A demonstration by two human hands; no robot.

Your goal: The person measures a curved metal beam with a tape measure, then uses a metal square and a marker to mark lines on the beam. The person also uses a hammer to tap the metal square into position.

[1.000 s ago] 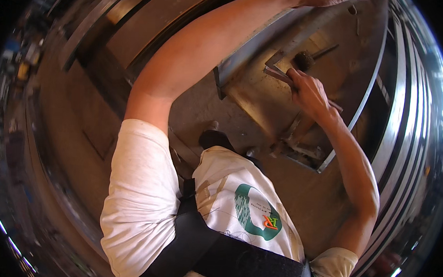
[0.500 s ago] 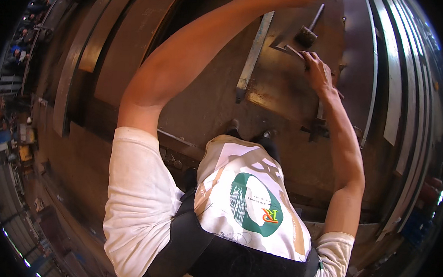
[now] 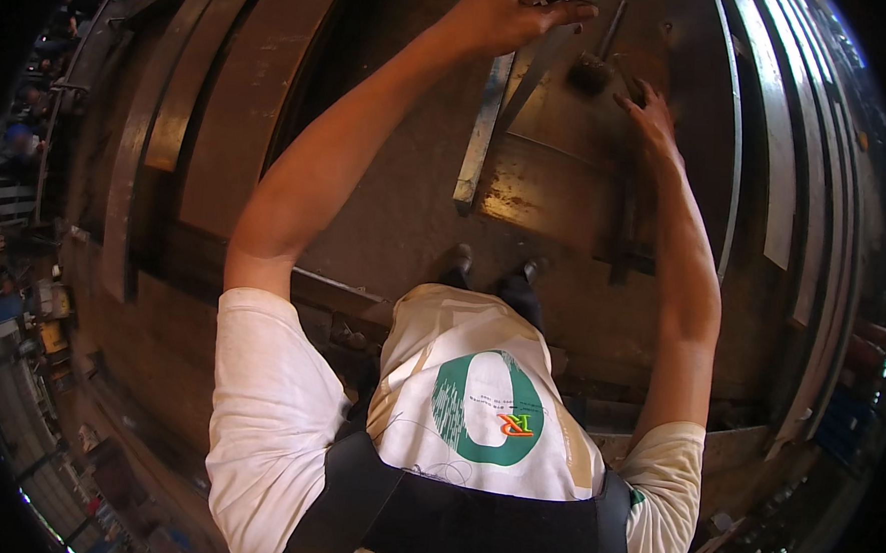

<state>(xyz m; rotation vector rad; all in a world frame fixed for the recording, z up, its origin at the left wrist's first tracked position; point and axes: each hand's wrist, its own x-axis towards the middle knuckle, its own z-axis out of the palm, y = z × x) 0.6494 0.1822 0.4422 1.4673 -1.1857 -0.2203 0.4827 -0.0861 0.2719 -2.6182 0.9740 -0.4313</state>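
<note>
My left hand [image 3: 517, 18] is at the top edge, thumb and fingers closed on a flat grey metal strip [image 3: 546, 67] that slants down over the work. Beside it lies a hammer with a dark head [image 3: 590, 74] and a thin handle [image 3: 612, 27]. To the right of the hammer head, my right hand [image 3: 654, 119] reaches over the metal plate with thumb and forefinger apart. A narrow dark piece [image 3: 629, 81] shows by its fingertips, blurred; no grip on it is visible. Below the hands is a shiny brownish metal plate [image 3: 543, 187].
A long steel bar [image 3: 476, 153] edges the plate on the left. Long metal strips [image 3: 779, 144] run along the right, and wide brown plates [image 3: 257, 97] lie to the left. My shoes [image 3: 531, 270] stand on the brown floor before the work. Machinery and clutter [image 3: 52, 321] fill the far left.
My left hand has come down and back into view, with the metal strip. My right hand has loosened from the thin bar it gripped, and its fingers have spread.
</note>
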